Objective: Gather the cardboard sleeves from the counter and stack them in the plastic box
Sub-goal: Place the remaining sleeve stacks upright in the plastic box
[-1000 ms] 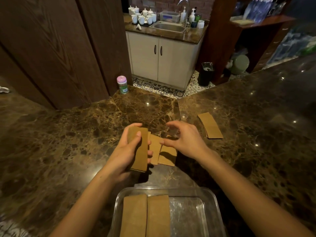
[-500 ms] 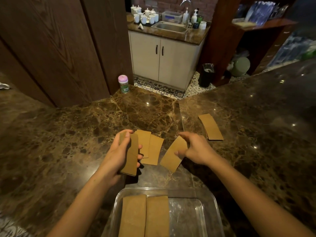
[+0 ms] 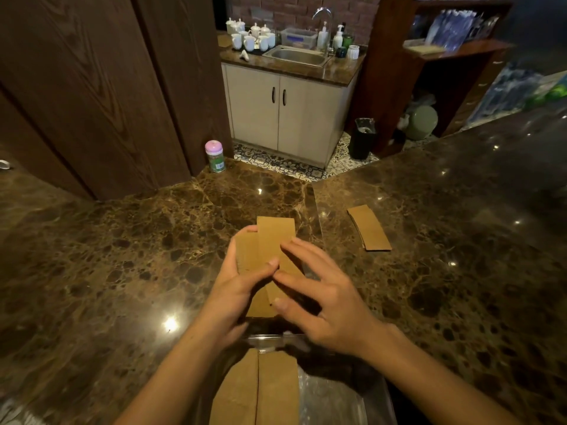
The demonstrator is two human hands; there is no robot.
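Left grip (image 3: pixel 236 289) clamped on fan of flat brown cardboard sleeves (image 3: pixel 273 237), frame centre, above dark brown marble desk (image 3: pixel 122 271). Right grip (image 3: pixel 331 305) apart, fingers straight and spread, tips touching fan's front. Second sleeve pile (image 3: pixel 369 230) flat on desk, right of centre, well apart. Clear plastic box (image 3: pixel 372 391) bottom centre, two brown sleeve stacks (image 3: pixel 260 391) side by side inside.

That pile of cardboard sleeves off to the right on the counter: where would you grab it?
Probably by its two long edges, mid-length, from above with the right hand, the nearer one. The pile of cardboard sleeves lies flat and narrow on the counter, so one pinch can span it and lift every layer together.
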